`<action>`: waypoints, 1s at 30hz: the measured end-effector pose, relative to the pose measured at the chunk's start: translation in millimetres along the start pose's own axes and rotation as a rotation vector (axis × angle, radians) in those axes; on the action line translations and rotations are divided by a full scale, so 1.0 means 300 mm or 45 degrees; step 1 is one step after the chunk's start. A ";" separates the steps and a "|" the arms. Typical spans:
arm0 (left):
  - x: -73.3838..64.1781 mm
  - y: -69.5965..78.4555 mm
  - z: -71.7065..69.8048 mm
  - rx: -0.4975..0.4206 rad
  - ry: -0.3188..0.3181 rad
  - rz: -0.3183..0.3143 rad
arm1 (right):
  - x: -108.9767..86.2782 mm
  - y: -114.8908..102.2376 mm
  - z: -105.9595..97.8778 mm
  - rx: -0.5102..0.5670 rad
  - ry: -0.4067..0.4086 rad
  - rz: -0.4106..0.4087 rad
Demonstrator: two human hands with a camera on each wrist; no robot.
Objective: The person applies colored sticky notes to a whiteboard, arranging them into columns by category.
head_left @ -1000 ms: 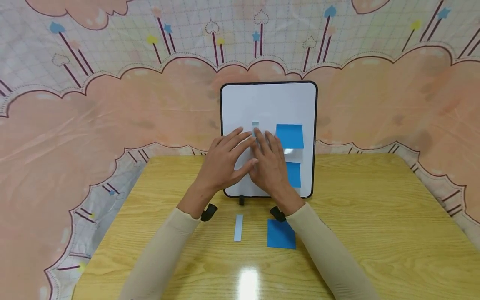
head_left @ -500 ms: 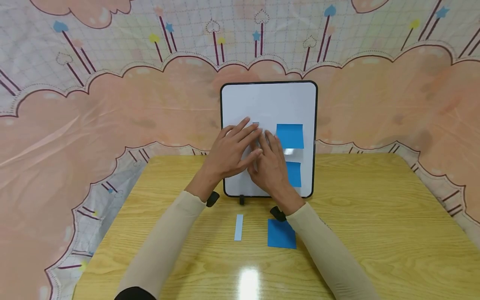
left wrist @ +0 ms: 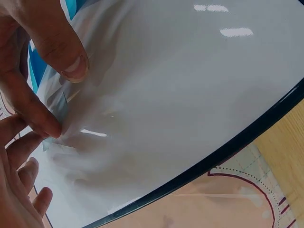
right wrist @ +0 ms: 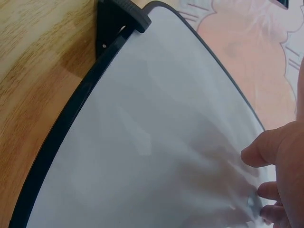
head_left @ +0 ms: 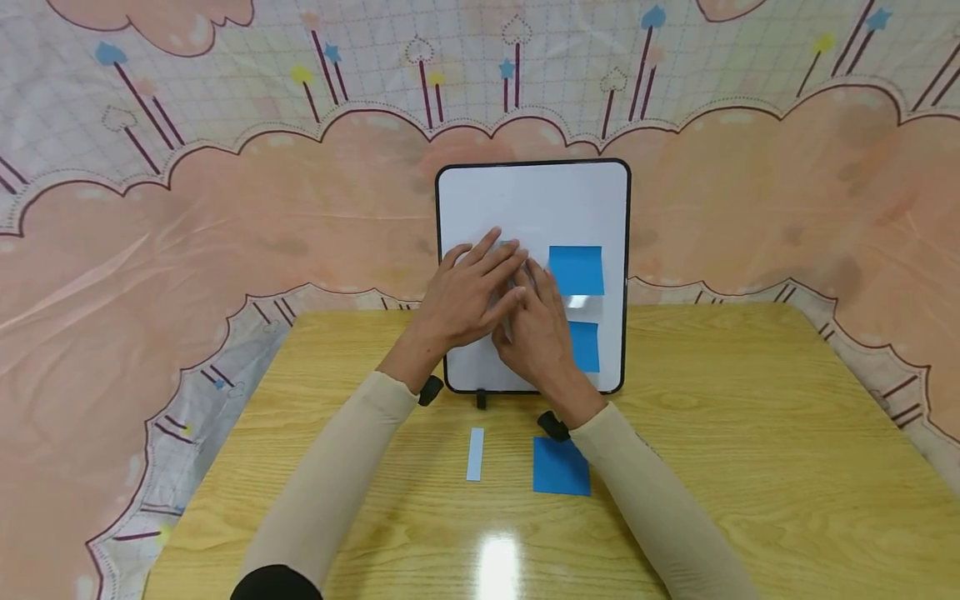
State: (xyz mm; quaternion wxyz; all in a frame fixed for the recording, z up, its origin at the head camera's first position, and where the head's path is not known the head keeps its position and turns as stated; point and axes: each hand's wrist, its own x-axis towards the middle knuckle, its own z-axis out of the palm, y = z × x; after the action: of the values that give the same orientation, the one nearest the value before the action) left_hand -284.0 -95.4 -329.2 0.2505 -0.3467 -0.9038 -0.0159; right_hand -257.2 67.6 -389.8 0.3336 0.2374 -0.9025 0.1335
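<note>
My left hand (head_left: 468, 292) lies against the upright whiteboard (head_left: 540, 200), its fingers straight and spread over a pale blue strip (left wrist: 61, 107). In the head view those fingers hide nearly all of the strip. Just to the right, my right hand (head_left: 538, 333) rests on the board with its fingers extended, the fingertips right beside the left ones. In the right wrist view, the right thumb (right wrist: 261, 149) shows over the white surface. A blue paper square (head_left: 576, 270) is on the board beside the right fingertips, and a second blue square (head_left: 587, 347) below is partly covered by that hand.
On the wooden table (head_left: 720, 433) lie another pale strip (head_left: 475, 454) and a blue square (head_left: 561, 467), which the right sleeve partly overlaps. A black stand foot (head_left: 482, 400) shows under the board's lower edge. Behind hangs a patterned cloth (head_left: 337, 208).
My left hand has moved up and to the right, and its fingers now cover the upper end of the strip. The right hand has stayed in nearly the same place.
</note>
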 end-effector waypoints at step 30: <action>-0.025 -0.006 0.013 -0.014 0.013 -0.076 | 0.001 0.002 0.005 -0.032 0.004 -0.009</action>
State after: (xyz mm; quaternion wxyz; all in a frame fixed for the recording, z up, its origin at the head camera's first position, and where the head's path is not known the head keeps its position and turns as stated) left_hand -282.1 -100.7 -335.7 0.2528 -0.3208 -0.9123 -0.0302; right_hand -258.5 67.3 -390.8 0.3383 0.2362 -0.9028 0.1214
